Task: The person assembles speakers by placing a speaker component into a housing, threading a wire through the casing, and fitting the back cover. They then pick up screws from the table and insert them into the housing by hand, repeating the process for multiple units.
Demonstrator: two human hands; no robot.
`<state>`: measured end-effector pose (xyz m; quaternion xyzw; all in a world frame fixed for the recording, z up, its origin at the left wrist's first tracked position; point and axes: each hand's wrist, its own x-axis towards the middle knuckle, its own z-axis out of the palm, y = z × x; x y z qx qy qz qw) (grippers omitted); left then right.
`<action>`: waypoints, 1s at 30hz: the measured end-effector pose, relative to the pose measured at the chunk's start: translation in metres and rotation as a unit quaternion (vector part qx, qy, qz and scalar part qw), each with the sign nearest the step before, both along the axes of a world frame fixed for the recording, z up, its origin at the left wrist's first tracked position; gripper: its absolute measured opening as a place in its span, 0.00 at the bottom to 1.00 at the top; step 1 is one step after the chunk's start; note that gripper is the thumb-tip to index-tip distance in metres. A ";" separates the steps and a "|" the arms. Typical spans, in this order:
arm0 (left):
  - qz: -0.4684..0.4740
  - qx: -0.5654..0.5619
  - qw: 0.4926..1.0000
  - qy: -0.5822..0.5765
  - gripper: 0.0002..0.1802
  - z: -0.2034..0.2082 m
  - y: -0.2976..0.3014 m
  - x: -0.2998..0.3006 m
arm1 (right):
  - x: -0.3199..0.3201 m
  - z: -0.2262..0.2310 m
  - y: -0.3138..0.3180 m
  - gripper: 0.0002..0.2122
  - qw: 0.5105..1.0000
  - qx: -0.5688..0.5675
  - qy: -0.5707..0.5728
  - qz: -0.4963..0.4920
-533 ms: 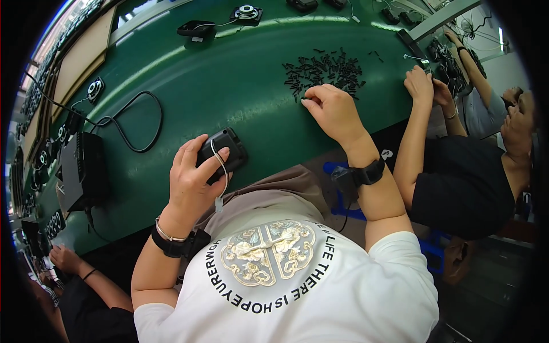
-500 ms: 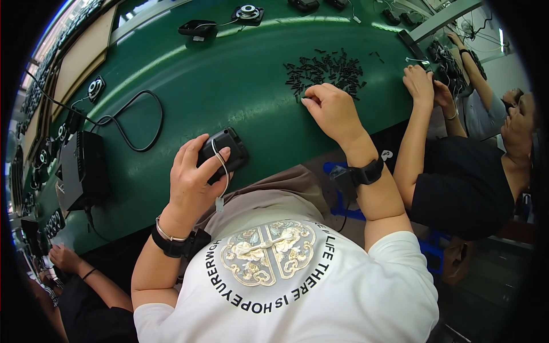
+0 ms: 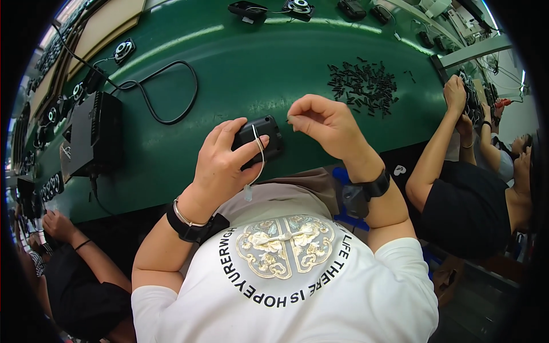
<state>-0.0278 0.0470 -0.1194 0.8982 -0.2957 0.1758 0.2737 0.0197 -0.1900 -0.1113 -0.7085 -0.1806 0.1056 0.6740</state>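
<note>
My left hand (image 3: 222, 157) is closed around a small black plastic housing (image 3: 273, 137) on the green table. Its fingers also lie over a thin white cable (image 3: 262, 166), which loops across the housing and ends in a small pale connector (image 3: 247, 193). Just right of the housing, my right hand (image 3: 326, 126) is in a pinch, thumb against forefinger. A tiny dark bit of a small black piece shows at those fingertips; most of it is hidden. Farther right on the table lies a loose heap of small black pieces (image 3: 366, 86).
A black box-shaped device (image 3: 94, 134) with a looped black cord (image 3: 196, 86) stands at the left. Speakers (image 3: 298, 7) and black housings (image 3: 351, 8) lie along the far side. Co-workers' hands (image 3: 456, 94) work at the right, and another hand (image 3: 57, 224) is at the lower left.
My right hand has come away from the heap, leftward to beside the housing, in a pinch. My left hand keeps its hold on the housing. The whole view has shifted.
</note>
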 end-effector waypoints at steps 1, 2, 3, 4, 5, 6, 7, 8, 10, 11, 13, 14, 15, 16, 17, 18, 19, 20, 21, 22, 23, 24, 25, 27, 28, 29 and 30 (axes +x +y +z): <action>-0.001 -0.001 1.000 0.001 0.25 0.000 0.000 0.000 | 0.003 -0.002 0.009 0.02 1.000 0.000 0.000 0.002; 0.001 -0.001 1.000 0.001 0.25 0.000 0.000 0.000 | 0.006 -0.004 0.017 0.02 0.999 -0.026 -0.026 0.004; 0.001 0.000 1.000 0.000 0.25 0.000 0.000 0.000 | 0.010 -0.005 0.023 0.02 0.997 -0.053 -0.053 0.004; 0.001 0.002 1.000 0.000 0.25 0.000 0.000 0.000 | 0.012 -0.006 0.026 0.03 0.994 -0.080 -0.079 0.006; 0.000 0.003 1.000 -0.001 0.25 0.000 0.000 -0.001 | 0.013 -0.008 0.026 0.03 0.994 -0.080 -0.079 0.007; 0.001 0.002 1.000 -0.001 0.25 0.000 0.000 -0.001 | 0.014 -0.009 0.027 0.03 0.990 -0.102 -0.099 0.010; 0.001 0.000 1.000 0.000 0.26 0.000 -0.001 -0.002 | 0.014 -0.010 0.027 0.03 0.985 -0.123 -0.118 0.013; 0.000 -0.002 1.000 0.000 0.26 0.000 -0.001 -0.002 | 0.014 -0.010 0.026 0.04 0.980 -0.145 -0.137 0.015; -0.005 -0.006 1.000 0.000 0.26 0.000 -0.003 -0.001 | 0.015 -0.007 0.025 0.04 0.980 -0.151 -0.127 0.014; -0.002 -0.002 1.000 0.001 0.26 0.001 -0.003 -0.001 | 0.016 -0.005 0.024 0.04 0.981 -0.156 -0.116 0.014; 0.000 0.008 1.000 0.002 0.26 0.002 -0.003 -0.001 | 0.015 -0.002 0.024 0.05 0.981 -0.162 -0.104 0.008; -0.007 0.005 1.000 0.002 0.26 0.002 -0.004 -0.001 | 0.015 0.001 0.023 0.05 0.984 -0.154 -0.085 0.017; -0.001 0.008 1.000 0.004 0.26 0.002 -0.003 -0.002 | 0.016 0.002 0.022 0.05 0.987 -0.145 -0.066 0.025; 0.005 0.010 1.000 0.007 0.26 0.001 -0.002 -0.003 | 0.016 0.003 0.019 0.06 0.989 -0.136 -0.047 0.033; 0.011 0.013 1.000 0.010 0.26 0.001 -0.003 -0.002 | 0.015 0.003 0.011 0.06 0.989 -0.138 -0.046 0.027; 0.004 0.011 1.000 0.010 0.26 0.000 -0.005 0.000 | 0.013 0.001 -0.002 0.06 0.991 -0.123 -0.042 -0.022; 0.007 0.011 1.000 0.010 0.26 0.000 -0.004 -0.001 | 0.011 -0.002 -0.015 0.06 0.991 -0.107 -0.040 -0.065; 0.011 0.012 1.000 0.010 0.26 0.001 -0.004 -0.001 | 0.010 -0.005 -0.026 0.06 0.989 -0.091 -0.037 -0.108; 0.014 0.012 1.000 0.011 0.26 0.000 -0.006 -0.001 | 0.010 -0.008 -0.043 0.06 0.989 -0.092 -0.037 -0.109; 0.012 0.012 1.000 0.012 0.26 0.000 -0.006 -0.002 | 0.013 -0.013 -0.059 0.07 0.969 -0.158 -0.072 -0.176; 0.011 0.011 1.000 0.014 0.27 0.001 -0.005 -0.002 | 0.015 -0.015 -0.068 0.07 0.939 -0.222 -0.106 -0.241; 0.011 0.011 1.000 0.015 0.27 0.001 -0.005 0.000 | 0.016 -0.016 -0.068 0.07 0.939 -0.222 -0.105 -0.242; 0.011 0.011 1.000 0.015 0.27 0.002 -0.005 0.000 | 0.018 -0.017 -0.067 0.07 0.925 -0.263 -0.132 -0.241; 0.010 0.012 1.000 0.015 0.27 0.001 -0.005 0.001 | 0.019 -0.018 -0.065 0.08 0.890 -0.343 -0.185 -0.235; 0.010 0.011 1.000 0.015 0.27 0.000 -0.005 0.001 | 0.019 -0.019 -0.065 0.08 0.891 -0.342 -0.185 -0.235; 0.012 0.010 1.000 0.016 0.27 0.000 -0.004 0.000 | 0.018 -0.020 -0.064 0.08 0.882 -0.354 -0.202 -0.236; 0.014 0.010 1.000 0.015 0.27 0.000 -0.004 -0.001 | 0.017 -0.022 -0.063 0.08 0.873 -0.365 -0.218 -0.237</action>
